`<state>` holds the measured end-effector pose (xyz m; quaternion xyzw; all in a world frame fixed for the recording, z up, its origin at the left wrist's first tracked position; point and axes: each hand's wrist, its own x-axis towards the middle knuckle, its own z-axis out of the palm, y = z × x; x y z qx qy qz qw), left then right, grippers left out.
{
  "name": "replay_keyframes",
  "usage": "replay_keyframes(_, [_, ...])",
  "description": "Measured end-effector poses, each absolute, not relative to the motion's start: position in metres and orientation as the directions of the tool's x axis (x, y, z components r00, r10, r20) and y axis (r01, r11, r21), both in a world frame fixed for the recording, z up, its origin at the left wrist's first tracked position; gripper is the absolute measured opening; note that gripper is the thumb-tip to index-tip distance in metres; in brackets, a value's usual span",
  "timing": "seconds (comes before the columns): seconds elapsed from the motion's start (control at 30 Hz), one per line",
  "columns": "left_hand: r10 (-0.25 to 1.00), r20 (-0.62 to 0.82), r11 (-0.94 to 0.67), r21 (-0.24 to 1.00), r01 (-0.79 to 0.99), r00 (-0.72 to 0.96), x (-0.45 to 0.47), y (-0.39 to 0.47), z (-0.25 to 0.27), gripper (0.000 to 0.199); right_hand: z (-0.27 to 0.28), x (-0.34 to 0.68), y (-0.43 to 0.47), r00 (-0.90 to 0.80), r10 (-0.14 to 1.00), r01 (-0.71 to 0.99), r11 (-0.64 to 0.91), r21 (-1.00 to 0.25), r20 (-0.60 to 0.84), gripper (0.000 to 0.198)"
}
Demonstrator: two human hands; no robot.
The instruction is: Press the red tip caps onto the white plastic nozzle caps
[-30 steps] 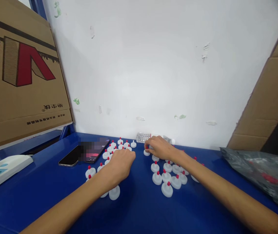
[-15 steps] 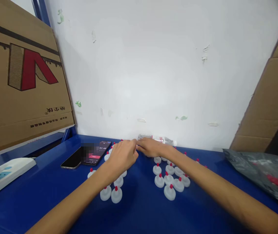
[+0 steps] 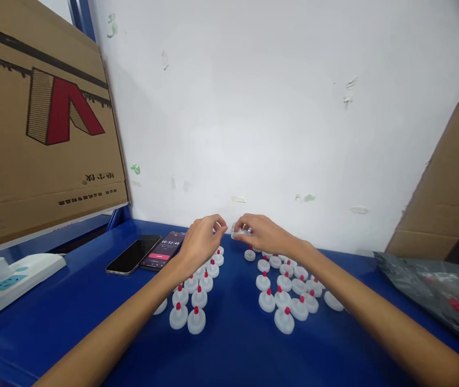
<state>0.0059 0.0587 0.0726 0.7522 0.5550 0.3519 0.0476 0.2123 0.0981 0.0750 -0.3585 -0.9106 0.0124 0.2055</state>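
My left hand (image 3: 205, 239) hovers over the far end of the left group of white round caps with red tips (image 3: 199, 297). Its thumb and index finger curve into a loop, tips a little apart, and nothing shows between them. Facing it across a small gap, my right hand (image 3: 264, 234) has bent fingers, thumb and index apart, with no object visible in its grasp. Behind that hand lies a clear plastic bottle (image 3: 234, 231), mostly hidden. A single white cap with a red tip (image 3: 249, 254) stands just below the right hand, at the edge of the right group (image 3: 285, 320).
Two phones (image 3: 135, 255) (image 3: 165, 250) lie left of the caps on the blue table (image 3: 229, 344). A white power strip (image 3: 31, 274) sits at the left edge, beneath a large cardboard box (image 3: 72, 161). At right are a grey plastic bag (image 3: 423, 285) and a cardboard sheet (image 3: 439, 177).
My hands, which met in the middle, have drawn apart and their fingers have loosened. A cap below my right hand is now visible. The view has shifted slightly.
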Motion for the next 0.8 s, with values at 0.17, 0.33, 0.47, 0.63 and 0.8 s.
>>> replay_keyframes(0.17, [0.885,0.434,-0.43,0.618,0.658,0.17,0.01,0.06,0.069,0.021,0.079,0.227,0.08,-0.661,0.641,0.593,0.765,-0.251,0.39,0.012])
replay_keyframes(0.33, [0.891,0.404,-0.443,0.676,0.589,0.207,0.011,0.062,0.067,0.021,0.08,0.225,0.07,-0.67,0.644,0.566,0.765,-0.306,0.371,0.01])
replay_keyframes(0.47, [0.889,0.388,-0.455,0.683,0.571,0.243,0.013,0.062,0.067,0.022,0.084,0.224,0.066,-0.671,0.643,0.558,0.766,-0.32,0.369,0.013])
replay_keyframes(0.63, [0.889,0.374,-0.453,0.643,0.617,0.263,0.012,0.061,0.07,0.021,0.085,0.223,0.064,-0.689,0.616,0.538,0.788,-0.301,0.382,0.016])
replay_keyframes(0.8, [0.858,0.366,-0.51,0.507,0.695,0.362,0.005,0.061,0.07,0.031,0.08,0.218,0.064,-0.728,0.564,0.51,0.825,-0.243,0.389,0.02])
